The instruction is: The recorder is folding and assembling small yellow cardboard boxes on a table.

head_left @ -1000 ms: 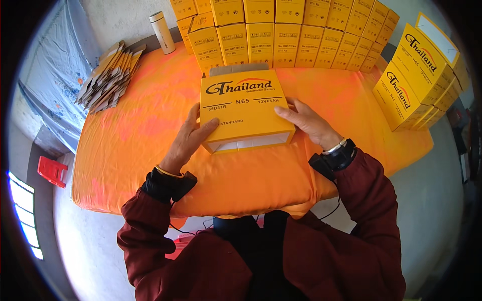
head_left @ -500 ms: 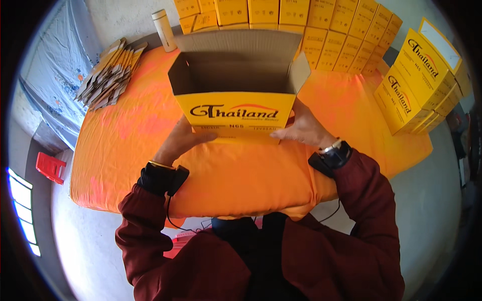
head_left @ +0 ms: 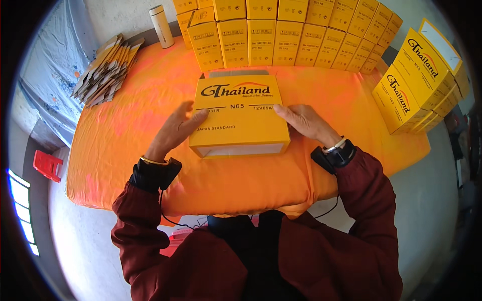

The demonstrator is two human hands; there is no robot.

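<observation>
A yellow cardboard box (head_left: 237, 118) lies on the orange-covered table in front of me, its large printed face up. A grey-brown flap (head_left: 239, 73) sticks out at its far edge, and a pale panel shows on its near end. At the box's left side is my left hand (head_left: 176, 128), thumb over the printed face and fingers partly hidden beside it. My right hand (head_left: 311, 122) holds the opposite side, its thumb also resting on the printed face and its fingers running down the edge.
Yellow boxes (head_left: 261, 42) stand in stacked rows along the table's far side. More yellow boxes (head_left: 409, 93) are stacked at the right, the top one with a raised flap. Flattened cartons (head_left: 108, 70) pile up at the far left beside a white bottle (head_left: 160, 27). A red stool (head_left: 47, 165) is on the floor.
The box was upright with its open top facing up; now it is tipped away from me onto the table, printed face up. Both hands have shifted along its sides.
</observation>
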